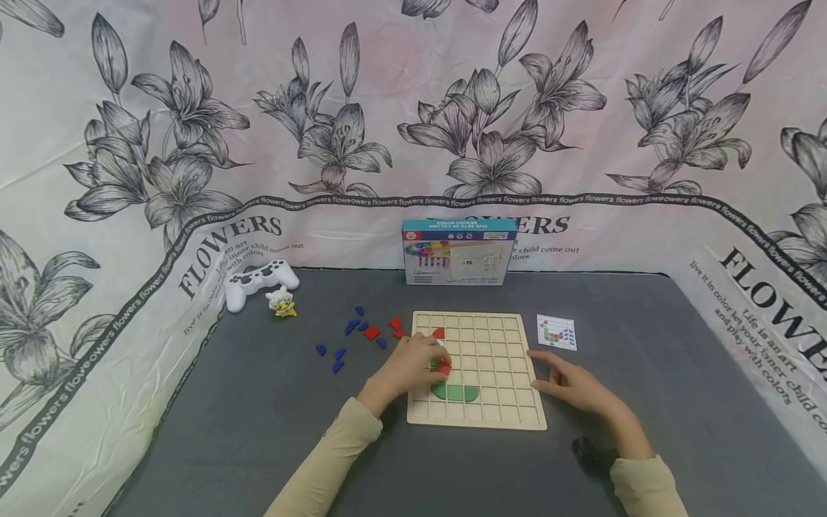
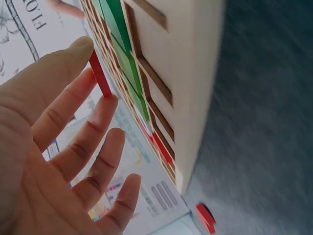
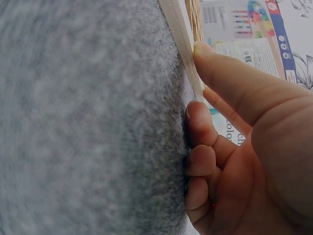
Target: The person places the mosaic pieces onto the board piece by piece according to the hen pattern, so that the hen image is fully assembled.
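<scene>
My left hand [image 1: 408,365] is over the left part of a wooden grid board [image 1: 510,422]. Between thumb and fingertips it pinches a red tile [image 2: 100,74], seen edge-on in the left wrist view just off the board's face. Green tiles [image 1: 455,393] fill a short row in the lower left cells, and a red piece [image 1: 438,333] sits in an upper cell. Part of the pattern is hidden behind my left hand. At the board's right edge rests my right hand [image 1: 571,384], thumb and index finger touching the side, the other fingers bent against the table.
Several blue half-round pieces [image 1: 339,354] and a few red pieces [image 1: 371,332] lie left of the board. A pattern card [image 1: 556,332] lies to its right, a box [image 1: 459,253] stands behind. A game controller [image 1: 263,281], a small figurine [image 1: 281,301] and a dark object [image 1: 586,454] are also on the table.
</scene>
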Tool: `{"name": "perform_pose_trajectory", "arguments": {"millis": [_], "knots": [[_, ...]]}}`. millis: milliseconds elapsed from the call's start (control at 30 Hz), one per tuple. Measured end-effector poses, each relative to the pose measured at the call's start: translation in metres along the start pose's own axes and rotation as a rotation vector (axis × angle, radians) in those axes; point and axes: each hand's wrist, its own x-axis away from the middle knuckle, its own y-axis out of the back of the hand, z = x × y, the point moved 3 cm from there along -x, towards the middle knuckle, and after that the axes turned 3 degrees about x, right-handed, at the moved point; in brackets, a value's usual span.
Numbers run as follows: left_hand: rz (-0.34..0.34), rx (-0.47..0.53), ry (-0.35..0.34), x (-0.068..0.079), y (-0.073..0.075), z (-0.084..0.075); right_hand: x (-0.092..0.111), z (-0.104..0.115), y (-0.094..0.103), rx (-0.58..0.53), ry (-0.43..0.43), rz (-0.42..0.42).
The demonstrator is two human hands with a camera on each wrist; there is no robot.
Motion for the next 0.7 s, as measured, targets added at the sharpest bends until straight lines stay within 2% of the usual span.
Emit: {"name": "perform_pose_trajectory", "arguments": {"millis": [333,700], "knots": [[0.038,-0.028,-0.038,-0.008,-0.01,-0.012,0.0,0.0,0.0,-0.007,-0.011,0.002],[0.067,-0.064,-0.07,-0.01,-0.006,-0.016,0.0,-0.002,0.0,0.006,-0.004,-0.003]]}}
